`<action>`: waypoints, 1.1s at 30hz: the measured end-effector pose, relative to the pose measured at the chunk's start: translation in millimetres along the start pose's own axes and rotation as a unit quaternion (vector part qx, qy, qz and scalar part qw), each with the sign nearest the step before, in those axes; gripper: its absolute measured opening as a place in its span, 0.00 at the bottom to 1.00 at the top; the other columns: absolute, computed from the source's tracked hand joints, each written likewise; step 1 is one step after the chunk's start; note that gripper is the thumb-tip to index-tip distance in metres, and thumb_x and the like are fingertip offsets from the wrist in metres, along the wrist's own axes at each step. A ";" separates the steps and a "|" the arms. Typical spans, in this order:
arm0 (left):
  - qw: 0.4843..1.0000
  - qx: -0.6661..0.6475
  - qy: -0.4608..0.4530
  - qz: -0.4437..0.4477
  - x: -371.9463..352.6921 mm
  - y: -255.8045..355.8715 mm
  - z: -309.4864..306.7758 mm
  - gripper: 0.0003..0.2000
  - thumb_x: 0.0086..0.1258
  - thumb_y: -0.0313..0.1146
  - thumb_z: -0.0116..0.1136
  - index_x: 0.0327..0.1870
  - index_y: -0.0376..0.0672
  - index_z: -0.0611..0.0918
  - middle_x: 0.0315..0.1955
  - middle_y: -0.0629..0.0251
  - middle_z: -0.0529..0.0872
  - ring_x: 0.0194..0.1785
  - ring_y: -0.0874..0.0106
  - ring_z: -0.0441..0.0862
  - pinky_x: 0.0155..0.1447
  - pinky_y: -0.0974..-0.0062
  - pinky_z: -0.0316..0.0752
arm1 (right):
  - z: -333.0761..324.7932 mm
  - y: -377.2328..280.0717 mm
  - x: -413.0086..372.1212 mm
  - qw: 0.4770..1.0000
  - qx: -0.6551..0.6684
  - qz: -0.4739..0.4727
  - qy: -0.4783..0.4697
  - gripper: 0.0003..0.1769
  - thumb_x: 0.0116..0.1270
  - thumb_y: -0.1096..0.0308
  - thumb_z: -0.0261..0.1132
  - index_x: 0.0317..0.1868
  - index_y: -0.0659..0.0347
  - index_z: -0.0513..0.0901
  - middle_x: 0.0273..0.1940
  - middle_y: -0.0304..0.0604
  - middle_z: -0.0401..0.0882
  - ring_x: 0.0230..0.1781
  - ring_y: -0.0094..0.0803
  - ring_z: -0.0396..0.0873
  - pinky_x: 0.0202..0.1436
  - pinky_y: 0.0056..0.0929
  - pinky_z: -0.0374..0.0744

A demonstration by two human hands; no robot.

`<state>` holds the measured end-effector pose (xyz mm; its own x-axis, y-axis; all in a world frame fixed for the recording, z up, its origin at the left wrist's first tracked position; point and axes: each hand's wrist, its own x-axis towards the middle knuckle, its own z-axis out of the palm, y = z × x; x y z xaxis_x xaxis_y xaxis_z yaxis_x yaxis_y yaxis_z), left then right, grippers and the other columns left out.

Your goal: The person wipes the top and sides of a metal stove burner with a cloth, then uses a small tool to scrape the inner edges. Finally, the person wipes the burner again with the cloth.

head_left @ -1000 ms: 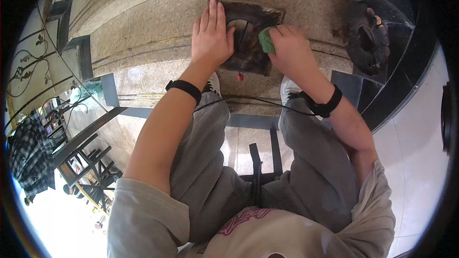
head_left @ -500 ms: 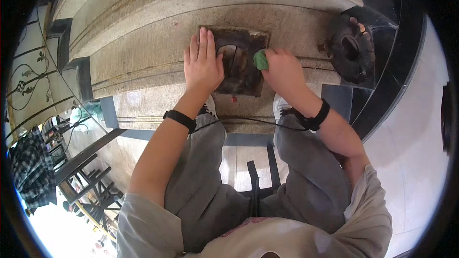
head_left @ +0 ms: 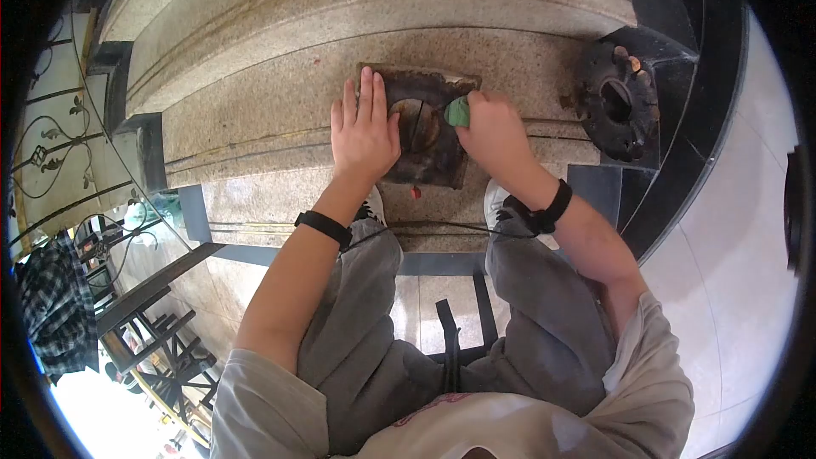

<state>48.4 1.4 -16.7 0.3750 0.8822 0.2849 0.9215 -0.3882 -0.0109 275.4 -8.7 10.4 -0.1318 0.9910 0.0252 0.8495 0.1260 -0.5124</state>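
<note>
On the stone step lies a square, dark, rusty metal plate [head_left: 425,168] with a round opening in its middle. My left hand [head_left: 364,132] rests flat on the plate's left side, fingers stretched out and thumb near the opening. Pinched in the fingers of my right hand [head_left: 500,132] is a folded green scouring pad [head_left: 457,112], pressed against the plate's right side. My palm and fingers hide part of the pad. A small red bit [head_left: 416,193] lies just below the plate's lower edge.
A dark, round metal piece with a scalloped rim [head_left: 625,100] lies on the step at the right. Higher stone steps [head_left: 357,8] rise ahead. At the left are an iron railing [head_left: 59,140] and a dark stool [head_left: 161,323]. A black cable [head_left: 425,225] runs between my wrists.
My right hand has moved the green pad slightly left and inward over the plate. My left hand stays on the plate's left side. The whole view has shifted a little.
</note>
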 end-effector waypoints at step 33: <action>1.000 -0.024 0.004 0.014 12.5 -12.1 5.2 0.30 0.73 0.38 0.57 0.74 0.35 0.71 0.75 0.51 0.72 0.70 0.50 0.75 0.71 0.52 0.67 | -24.9 12.7 67.0 0.958 -0.090 -0.273 -0.013 0.09 0.61 0.75 0.61 0.39 0.59 0.87 0.41 0.42 0.80 0.55 0.39 0.77 0.62 0.39 0.70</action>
<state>42.5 18.5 -17.9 0.3988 0.8691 0.2925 0.9050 -0.4246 0.0277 290.0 60.4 26.9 -0.5930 0.7732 0.2245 0.7236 0.6341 -0.2726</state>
